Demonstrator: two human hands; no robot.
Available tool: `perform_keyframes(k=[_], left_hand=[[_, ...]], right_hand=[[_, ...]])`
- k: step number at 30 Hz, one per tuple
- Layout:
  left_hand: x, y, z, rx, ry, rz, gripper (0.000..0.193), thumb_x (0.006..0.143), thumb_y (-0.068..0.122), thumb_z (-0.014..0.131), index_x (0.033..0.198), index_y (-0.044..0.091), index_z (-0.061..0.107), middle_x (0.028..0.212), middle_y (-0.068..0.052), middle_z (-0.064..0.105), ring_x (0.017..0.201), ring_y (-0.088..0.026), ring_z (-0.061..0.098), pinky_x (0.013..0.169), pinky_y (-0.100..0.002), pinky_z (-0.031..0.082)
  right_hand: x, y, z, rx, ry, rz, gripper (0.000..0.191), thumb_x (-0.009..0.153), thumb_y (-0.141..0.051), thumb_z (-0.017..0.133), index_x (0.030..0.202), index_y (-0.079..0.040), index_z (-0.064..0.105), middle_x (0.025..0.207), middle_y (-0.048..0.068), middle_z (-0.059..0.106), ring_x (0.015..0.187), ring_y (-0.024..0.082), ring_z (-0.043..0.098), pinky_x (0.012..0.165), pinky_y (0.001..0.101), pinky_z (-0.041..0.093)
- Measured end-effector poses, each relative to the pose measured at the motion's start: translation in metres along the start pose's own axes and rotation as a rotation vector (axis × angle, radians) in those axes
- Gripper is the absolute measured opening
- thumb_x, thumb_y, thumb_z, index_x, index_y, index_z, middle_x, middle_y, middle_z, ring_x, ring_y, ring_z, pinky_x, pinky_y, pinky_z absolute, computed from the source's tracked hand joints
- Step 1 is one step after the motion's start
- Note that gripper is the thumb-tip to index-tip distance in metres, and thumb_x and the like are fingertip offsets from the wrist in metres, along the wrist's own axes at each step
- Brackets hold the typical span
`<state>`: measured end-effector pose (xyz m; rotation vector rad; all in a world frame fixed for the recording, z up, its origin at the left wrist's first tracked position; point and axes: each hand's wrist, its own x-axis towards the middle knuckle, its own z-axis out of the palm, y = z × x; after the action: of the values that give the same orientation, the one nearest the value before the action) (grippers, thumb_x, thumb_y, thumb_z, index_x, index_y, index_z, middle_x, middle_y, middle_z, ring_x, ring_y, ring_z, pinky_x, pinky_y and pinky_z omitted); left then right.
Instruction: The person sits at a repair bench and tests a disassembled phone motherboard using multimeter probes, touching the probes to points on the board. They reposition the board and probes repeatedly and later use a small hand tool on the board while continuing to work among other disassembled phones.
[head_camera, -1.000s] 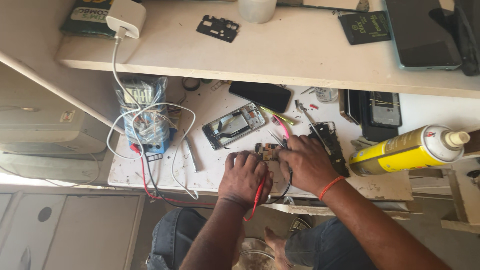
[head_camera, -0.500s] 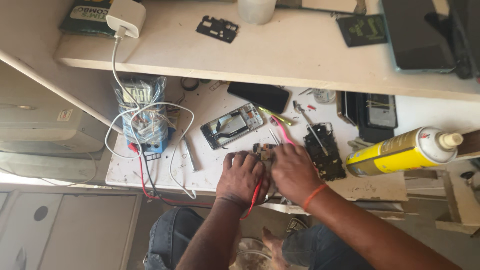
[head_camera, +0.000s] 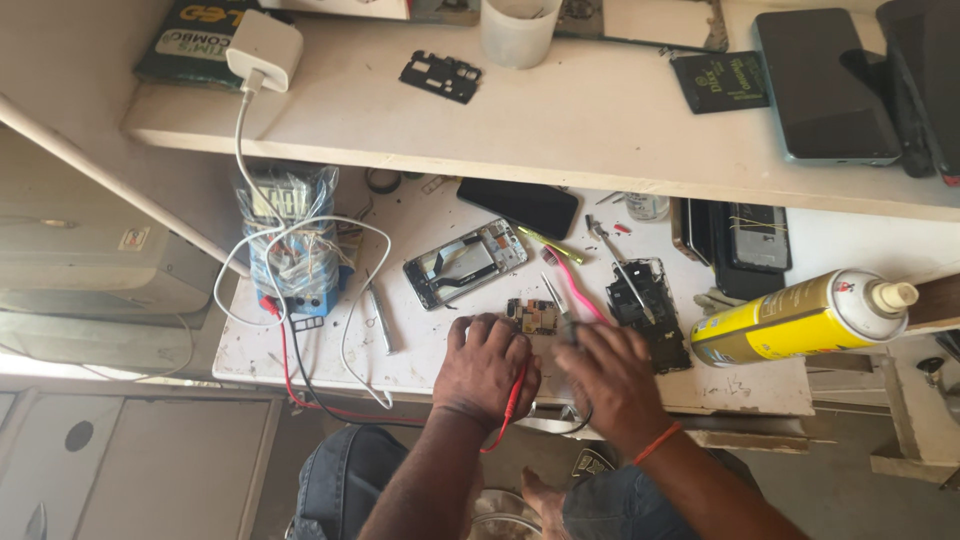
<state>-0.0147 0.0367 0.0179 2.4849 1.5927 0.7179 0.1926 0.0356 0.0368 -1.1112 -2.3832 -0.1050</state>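
Observation:
A small phone circuit board lies on the white bench near its front edge. My left hand rests just below and left of the board, fingers curled, with a red test lead running out from under it. To the right of it is my right hand, blurred, below the board and beside a black phone inner frame. A black lead curves out beneath that hand; its grip is hidden by the blur.
An open phone chassis, a black phone, a pink tool and a screwdriver lie around the board. A plastic-wrapped multimeter stands left, a yellow spray can right. The shelf above holds a charger, a cup and phones.
My right hand has drawn back from the circuit board toward the bench's front edge, uncovering the board. My left hand has stayed in place.

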Motion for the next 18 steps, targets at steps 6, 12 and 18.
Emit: perform_keyframes(k=[6,12,18], left_hand=[[0.001,-0.001,-0.002,-0.029,0.022,0.023,0.028,0.087,0.034,0.063,0.1,0.011,0.069,0.112,-0.012,0.062,0.114,-0.033,0.056,0.102,-0.054,0.037],[0.001,-0.003,-0.004,-0.012,-0.064,0.009,0.03,0.083,0.033,0.064,0.102,0.009,0.066,0.116,-0.013,0.06,0.117,-0.034,0.053,0.102,-0.054,0.036],[0.002,0.0,-0.005,-0.01,-0.025,0.028,0.031,0.082,0.034,0.065,0.1,0.009,0.067,0.115,-0.014,0.06,0.117,-0.035,0.052,0.101,-0.055,0.036]], right_hand=[[0.012,-0.005,0.004,0.087,-0.043,-0.069,0.026,0.077,-0.01,0.068,0.102,-0.008,0.064,0.116,0.017,0.065,0.128,0.037,0.056,0.109,0.053,0.038],[0.018,-0.008,0.003,0.004,-0.128,-0.108,0.024,0.078,-0.014,0.065,0.1,-0.006,0.062,0.112,0.017,0.066,0.115,0.034,0.059,0.101,0.0478,0.043],[0.03,0.0,-0.004,0.039,-0.148,-0.155,0.023,0.079,-0.017,0.067,0.1,-0.008,0.064,0.104,0.013,0.067,0.109,0.031,0.059,0.099,0.0458,0.042]])
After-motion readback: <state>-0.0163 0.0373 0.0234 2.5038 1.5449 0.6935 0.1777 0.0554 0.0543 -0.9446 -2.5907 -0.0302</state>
